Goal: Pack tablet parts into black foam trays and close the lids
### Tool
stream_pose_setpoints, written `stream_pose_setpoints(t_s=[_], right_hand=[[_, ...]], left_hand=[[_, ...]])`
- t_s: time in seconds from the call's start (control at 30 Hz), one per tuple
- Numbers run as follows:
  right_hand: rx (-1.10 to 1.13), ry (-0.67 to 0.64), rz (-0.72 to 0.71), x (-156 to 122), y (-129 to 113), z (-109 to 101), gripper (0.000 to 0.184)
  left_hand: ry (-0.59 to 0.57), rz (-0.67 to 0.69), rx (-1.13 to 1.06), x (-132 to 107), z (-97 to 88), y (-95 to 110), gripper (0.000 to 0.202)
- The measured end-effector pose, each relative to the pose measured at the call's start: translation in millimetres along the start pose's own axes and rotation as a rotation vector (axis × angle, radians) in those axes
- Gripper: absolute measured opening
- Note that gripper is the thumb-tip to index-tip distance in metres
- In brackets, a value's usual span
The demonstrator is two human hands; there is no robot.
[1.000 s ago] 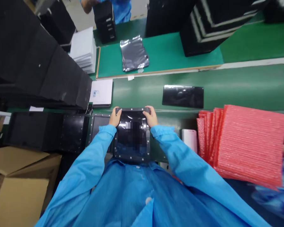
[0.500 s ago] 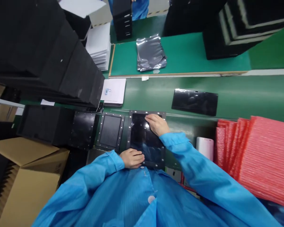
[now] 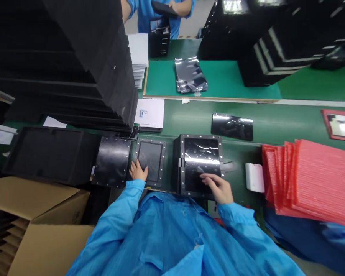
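Through the head camera I see my operator's left hand (image 3: pixel 138 170), open with fingers spread, pressed on the lower edge of a black riveted frame with a dark mesh centre (image 3: pixel 151 159). The right hand (image 3: pixel 217 188), loosely curled and gripping nothing, lies over the lower part of a glossy black riveted case (image 3: pixel 199 149). That case stands on the green bench (image 3: pixel 276 122), just right of the frame; half a second earlier both hands were on it, and it sat further left.

A black riveted panel (image 3: pixel 111 162) and a black foam tray (image 3: pixel 48 155) lie to the left. Ahead are a white sheet with a small blue mark (image 3: pixel 149 113), too small to read, and a glossy black slab (image 3: pixel 232 127). A stack of red bubble-wrap bags (image 3: pixel 309 180) sits right, beside a white block (image 3: pixel 255 177). A red-framed sheet (image 3: pixel 340 124) has come into view at the right edge. At the top, a co-worker in a blue smock (image 3: pixel 158 15) holds a dark slab.
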State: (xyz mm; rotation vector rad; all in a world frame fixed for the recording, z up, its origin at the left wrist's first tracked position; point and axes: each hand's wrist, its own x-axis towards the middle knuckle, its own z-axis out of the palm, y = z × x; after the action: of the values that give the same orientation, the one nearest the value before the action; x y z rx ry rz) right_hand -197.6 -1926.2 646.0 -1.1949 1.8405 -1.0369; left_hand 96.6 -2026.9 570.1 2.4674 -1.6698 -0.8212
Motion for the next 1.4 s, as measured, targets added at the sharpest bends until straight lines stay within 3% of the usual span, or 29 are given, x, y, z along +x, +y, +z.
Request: stream_pose_setpoints(t_s=[0.07,0.17,0.27,0.37,0.5,0.6,0.73,0.77,0.93,1.03,1.1,1.23,1.3,1.4], right_hand=[[0.172,-0.043,0.168,-13.6,0.9,8.0,0.041],[0.33,-0.03,0.279,-14.6,1.9,14.0,0.049],[0.381,-0.084,0.295,-8.7,0.6,12.0,0.05],[0.395,-0.185,0.276,-7.2,-0.2,6.8,0.049],[0.395,-0.334,0.189,-8.1,5.0,-0.3,0.043],[0.442,-0.457,0.141,-4.1,9.8,-5.9,0.04],[0.512,-0.632,0.123,4.7,11.0,-12.0,0.036],[0.519,-0.663,0.12,6.3,10.8,-13.0,0.036],[0.542,-0.757,0.084,10.0,10.5,-16.9,0.034],[0.567,-0.81,0.096,12.0,9.9,-19.8,0.035],[0.577,-0.826,0.106,13.6,9.3,-21.8,0.037],[0.554,-0.849,0.079,14.7,6.4,-21.0,0.038],[0.597,-0.877,0.094,13.7,2.8,-16.9,0.045],[0.74,-0.895,0.15,11.6,-3.1,-9.8,0.068]], left_hand=[[-0.006,-0.084,-0.071,-3.4,4.8,6.7,0.074],[-0.092,-0.15,-0.357,-15.2,11.4,23.5,0.077],[-0.205,-0.008,-0.559,-27.5,15.2,35.7,0.071],[-0.098,0.083,-0.388,-34.5,17.1,45.6,0.077],[0.035,-0.178,-0.13,-31.8,8.2,56.8,0.085],[0.063,-0.218,-0.15,-36.6,-9.3,54.6,0.077],[0.041,0.099,-0.175,-61.8,-19.0,48.7,0.072],[0.045,0.114,-0.14,-66.6,-16.1,50.2,0.075],[0.046,-0.35,0.001,-64.7,6.2,70.4,0.083],[0.073,-0.397,-0.036,-65.6,-1.4,73.0,0.087],[0.08,-0.359,-0.091,-73.3,-18.2,67.4,0.078],[-0.001,-0.128,-0.265,-95.4,-51.7,60.6,0.036],[-0.028,-0.051,-0.328,-110.0,-56.7,68.8,0.021],[0.045,0.11,-0.381,-148.3,-46.3,94.2,0.027]])
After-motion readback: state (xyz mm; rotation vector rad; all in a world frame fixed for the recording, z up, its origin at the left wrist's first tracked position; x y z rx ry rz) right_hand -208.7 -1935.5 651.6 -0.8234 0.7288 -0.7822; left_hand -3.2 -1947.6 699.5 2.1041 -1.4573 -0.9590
